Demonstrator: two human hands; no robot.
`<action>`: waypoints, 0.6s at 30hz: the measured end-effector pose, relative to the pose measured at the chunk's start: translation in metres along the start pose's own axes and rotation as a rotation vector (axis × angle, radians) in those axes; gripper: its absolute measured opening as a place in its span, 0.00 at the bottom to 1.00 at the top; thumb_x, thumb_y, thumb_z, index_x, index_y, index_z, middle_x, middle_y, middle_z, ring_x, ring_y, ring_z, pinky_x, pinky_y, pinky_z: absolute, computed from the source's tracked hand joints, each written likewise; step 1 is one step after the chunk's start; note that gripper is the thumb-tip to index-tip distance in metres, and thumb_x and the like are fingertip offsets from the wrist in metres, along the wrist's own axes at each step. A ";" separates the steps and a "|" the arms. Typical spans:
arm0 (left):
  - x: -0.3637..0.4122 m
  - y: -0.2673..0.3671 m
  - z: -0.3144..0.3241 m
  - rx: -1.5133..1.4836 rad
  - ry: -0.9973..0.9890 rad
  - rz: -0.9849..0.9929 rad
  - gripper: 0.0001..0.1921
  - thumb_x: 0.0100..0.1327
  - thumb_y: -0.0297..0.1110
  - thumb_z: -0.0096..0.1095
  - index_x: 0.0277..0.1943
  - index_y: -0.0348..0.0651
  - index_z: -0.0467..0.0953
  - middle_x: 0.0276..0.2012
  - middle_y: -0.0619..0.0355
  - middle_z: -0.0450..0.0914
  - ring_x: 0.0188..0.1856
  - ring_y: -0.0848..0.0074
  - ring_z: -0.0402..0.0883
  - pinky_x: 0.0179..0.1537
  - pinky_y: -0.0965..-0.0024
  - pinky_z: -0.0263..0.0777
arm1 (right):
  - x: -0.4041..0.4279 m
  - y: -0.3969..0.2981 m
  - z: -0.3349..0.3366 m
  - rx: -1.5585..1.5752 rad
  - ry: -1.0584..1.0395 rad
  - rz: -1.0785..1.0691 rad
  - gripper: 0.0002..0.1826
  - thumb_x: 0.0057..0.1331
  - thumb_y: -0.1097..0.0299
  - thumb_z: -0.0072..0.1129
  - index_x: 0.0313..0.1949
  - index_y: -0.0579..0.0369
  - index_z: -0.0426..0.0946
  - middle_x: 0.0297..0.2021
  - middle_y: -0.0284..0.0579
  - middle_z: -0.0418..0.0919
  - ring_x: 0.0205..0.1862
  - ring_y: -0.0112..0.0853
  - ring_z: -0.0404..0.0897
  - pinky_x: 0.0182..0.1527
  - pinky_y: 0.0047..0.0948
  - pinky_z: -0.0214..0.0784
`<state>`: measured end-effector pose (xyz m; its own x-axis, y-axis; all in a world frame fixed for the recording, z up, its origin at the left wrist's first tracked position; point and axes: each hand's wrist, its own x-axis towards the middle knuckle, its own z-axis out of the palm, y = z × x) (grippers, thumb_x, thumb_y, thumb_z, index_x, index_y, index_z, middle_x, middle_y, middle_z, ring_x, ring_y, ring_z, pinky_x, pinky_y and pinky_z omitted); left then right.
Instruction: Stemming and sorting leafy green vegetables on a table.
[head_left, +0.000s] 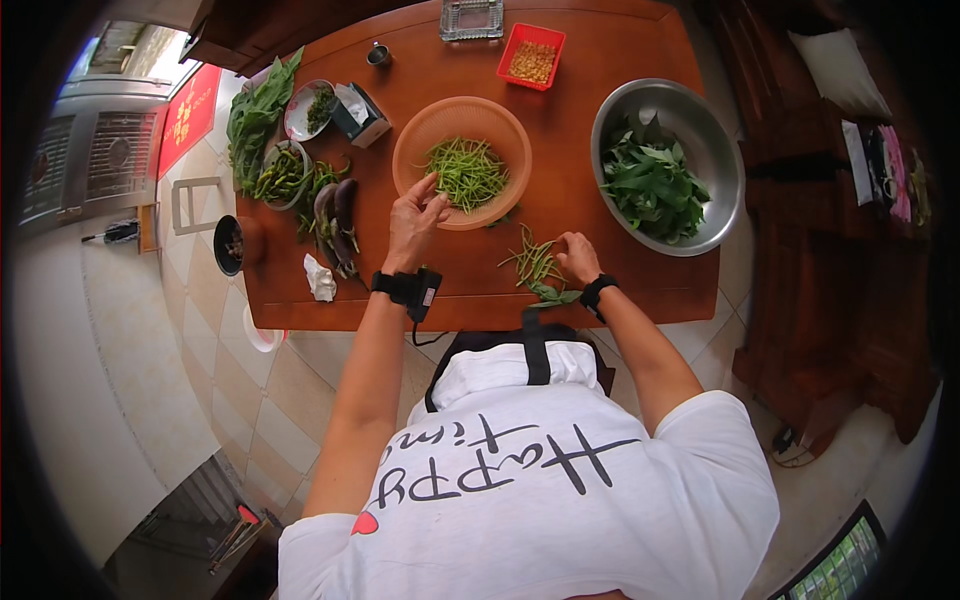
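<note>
My left hand (417, 225) hovers at the near-left rim of an orange plastic colander (409, 127), its fingers apart and nothing visible between them. Thin green stem pieces (469, 172) lie heaped inside that colander. To the right, my right hand (580, 259) has its fingertips at a small loose pile of stems (536, 259) on the wooden table (465, 277); whether it pinches one cannot be made out. A few green leaves (553, 295) lie just below this pile, near the table's front edge. Farther right, a large steel basin (716, 172) holds leafy greens (656, 180).
At the left are eggplants (337, 217), a bowl of green peppers (283, 176), leafy vegetables (259, 124), a tissue box (361, 120), a crumpled tissue (320, 277) and a dark pot (229, 244). A red basket (534, 56) and a glass ashtray (471, 19) stand at the back.
</note>
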<state>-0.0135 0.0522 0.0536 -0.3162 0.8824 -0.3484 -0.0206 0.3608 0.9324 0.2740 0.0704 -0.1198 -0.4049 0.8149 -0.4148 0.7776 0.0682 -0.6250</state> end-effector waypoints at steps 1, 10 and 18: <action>0.000 -0.002 -0.004 0.031 0.002 0.000 0.25 0.61 0.34 0.57 0.59 0.33 0.62 0.50 0.48 0.73 0.41 0.74 0.79 0.38 0.76 0.75 | 0.000 -0.006 0.002 -0.025 0.015 -0.009 0.15 0.54 0.73 0.56 0.42 0.59 0.70 0.42 0.52 0.70 0.41 0.46 0.73 0.43 0.40 0.67; -0.023 -0.045 -0.016 0.178 -0.031 -0.158 0.19 0.59 0.32 0.58 0.50 0.30 0.71 0.35 0.54 0.79 0.34 0.79 0.78 0.33 0.77 0.73 | 0.022 0.006 0.032 -0.128 0.175 0.019 0.07 0.55 0.75 0.54 0.32 0.59 0.66 0.35 0.53 0.65 0.36 0.49 0.71 0.38 0.44 0.65; -0.030 -0.068 0.004 0.189 -0.096 -0.181 0.16 0.57 0.31 0.60 0.46 0.31 0.74 0.28 0.57 0.80 0.26 0.83 0.75 0.28 0.80 0.69 | 0.012 0.004 0.018 -0.094 0.228 0.025 0.05 0.56 0.73 0.53 0.29 0.60 0.68 0.28 0.52 0.70 0.32 0.47 0.72 0.35 0.41 0.67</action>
<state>0.0012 0.0021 -0.0002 -0.2321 0.8198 -0.5235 0.1117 0.5571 0.8229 0.2635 0.0703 -0.1388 -0.2740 0.9251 -0.2630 0.8320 0.0908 -0.5474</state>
